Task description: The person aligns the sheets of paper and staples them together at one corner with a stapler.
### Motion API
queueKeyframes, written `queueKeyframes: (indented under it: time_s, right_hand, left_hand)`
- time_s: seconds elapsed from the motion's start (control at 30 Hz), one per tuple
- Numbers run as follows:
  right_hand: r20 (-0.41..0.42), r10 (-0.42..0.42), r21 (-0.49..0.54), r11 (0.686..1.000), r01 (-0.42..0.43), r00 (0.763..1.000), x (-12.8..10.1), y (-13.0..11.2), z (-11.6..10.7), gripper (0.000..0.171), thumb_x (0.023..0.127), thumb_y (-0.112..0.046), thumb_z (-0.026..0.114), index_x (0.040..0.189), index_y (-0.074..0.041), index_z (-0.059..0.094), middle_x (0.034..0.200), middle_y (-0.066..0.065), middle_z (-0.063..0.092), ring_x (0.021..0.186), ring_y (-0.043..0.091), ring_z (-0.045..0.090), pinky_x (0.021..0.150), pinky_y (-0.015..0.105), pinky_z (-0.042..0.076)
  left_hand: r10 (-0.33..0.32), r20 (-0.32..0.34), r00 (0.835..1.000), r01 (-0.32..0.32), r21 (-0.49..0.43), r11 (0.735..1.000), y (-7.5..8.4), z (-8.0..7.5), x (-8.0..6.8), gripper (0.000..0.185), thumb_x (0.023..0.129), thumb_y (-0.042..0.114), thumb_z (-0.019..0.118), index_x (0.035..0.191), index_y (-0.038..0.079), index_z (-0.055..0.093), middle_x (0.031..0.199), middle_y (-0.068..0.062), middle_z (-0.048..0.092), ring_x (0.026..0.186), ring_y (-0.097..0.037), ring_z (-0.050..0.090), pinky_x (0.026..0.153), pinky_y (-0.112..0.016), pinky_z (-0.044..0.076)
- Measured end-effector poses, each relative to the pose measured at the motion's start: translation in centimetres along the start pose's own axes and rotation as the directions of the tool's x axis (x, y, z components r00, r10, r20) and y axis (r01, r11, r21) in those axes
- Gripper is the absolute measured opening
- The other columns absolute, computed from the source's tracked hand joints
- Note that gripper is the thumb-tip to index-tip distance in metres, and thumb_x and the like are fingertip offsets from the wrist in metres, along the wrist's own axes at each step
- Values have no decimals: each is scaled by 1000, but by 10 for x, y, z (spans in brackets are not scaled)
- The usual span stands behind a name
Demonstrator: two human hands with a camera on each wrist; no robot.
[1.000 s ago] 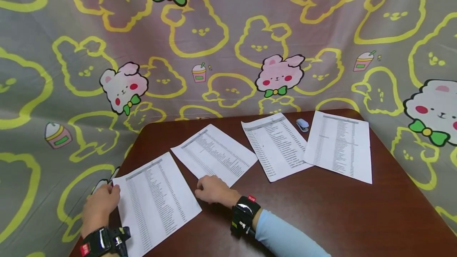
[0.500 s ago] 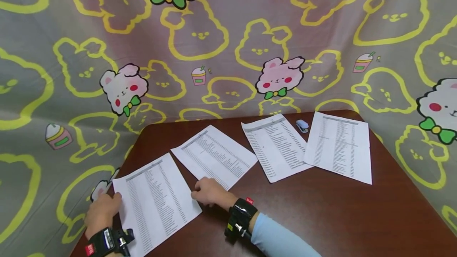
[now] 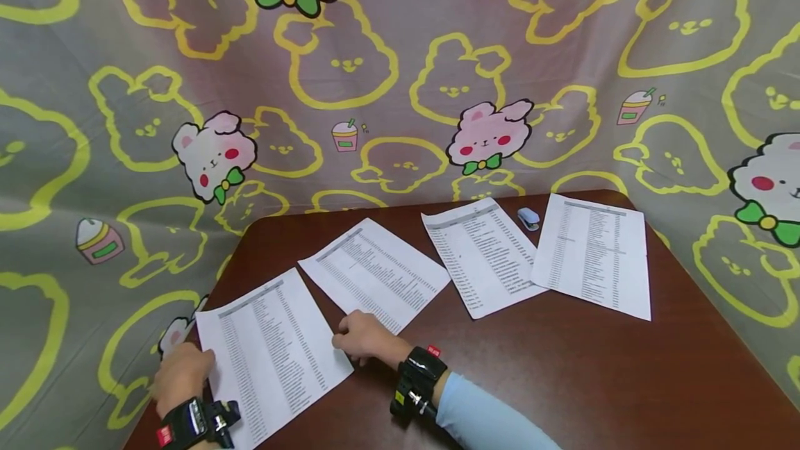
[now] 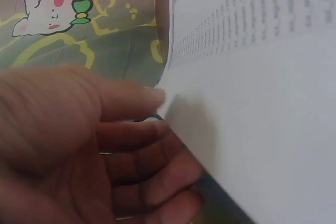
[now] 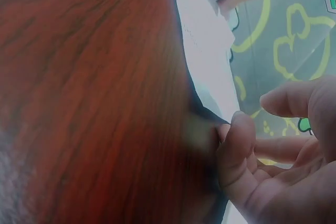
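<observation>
Four printed sheets lie in a row on a dark wooden table (image 3: 562,380). The nearest sheet (image 3: 271,353) is at the front left, between my hands. My left hand (image 3: 182,373) is at its left edge. In the left wrist view its relaxed fingers (image 4: 131,129) touch that edge of the sheet (image 4: 252,103), which rises over the lower fingertips. My right hand (image 3: 364,337) sits curled at the sheet's right edge. In the right wrist view a bent finger (image 5: 236,145) hooks the slightly lifted edge of the sheet (image 5: 207,51), and the thumb (image 5: 294,98) stays just apart.
The second sheet (image 3: 375,273), third sheet (image 3: 484,255) and fourth sheet (image 3: 594,255) lie further right. A small pale blue stapler (image 3: 528,218) sits between the last two. A bunny-print cloth (image 3: 400,75) hangs behind and around the table.
My left hand has slid nearer along the sheet's left edge. My right hand has shifted slightly left against its right edge. The other sheets have not moved.
</observation>
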State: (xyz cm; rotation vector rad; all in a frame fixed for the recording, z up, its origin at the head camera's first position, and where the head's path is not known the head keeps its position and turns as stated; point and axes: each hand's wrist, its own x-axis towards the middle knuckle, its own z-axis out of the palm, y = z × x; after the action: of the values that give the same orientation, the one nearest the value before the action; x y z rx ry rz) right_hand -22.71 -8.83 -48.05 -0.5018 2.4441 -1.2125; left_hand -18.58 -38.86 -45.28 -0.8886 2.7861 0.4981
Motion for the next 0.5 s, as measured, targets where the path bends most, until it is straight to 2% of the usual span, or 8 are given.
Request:
queueKeyframes:
  time_s: [0.13, 0.27, 0.5]
  right_hand:
    - [-1, -2, 5, 1000, 2, 1000, 0, 0, 1, 14, 89, -17, 64, 83, -6, 69, 50, 1, 53, 42, 12, 52, 39, 24, 44]
    - [0, -3, 10, 1000, 3, 1000, 1, 0, 2, 13, 88, -16, 65, 82, -6, 70, 49, 1, 54, 41, 11, 52, 39, 23, 44]
    - [1, 21, 8, 1000, -21, 1000, 3, -1, 5, 13, 87, -16, 69, 91, -3, 71, 50, 3, 58, 42, 12, 55, 40, 22, 45]
  left_hand:
    - [-27, 17, 999, 27, 12, 1000, -1, 2, -2, 26, 91, 15, 48, 82, -7, 57, 73, -19, 53, 72, -37, 53, 65, -47, 43]
    - [-41, 25, 999, 41, 9, 999, -3, 4, -2, 25, 92, 15, 47, 76, -3, 54, 69, -16, 51, 70, -34, 52, 64, -44, 41]
    - [-53, 36, 998, 52, 13, 999, -2, 4, -1, 29, 91, 15, 48, 91, -12, 58, 77, -21, 55, 73, -36, 54, 65, -46, 44]
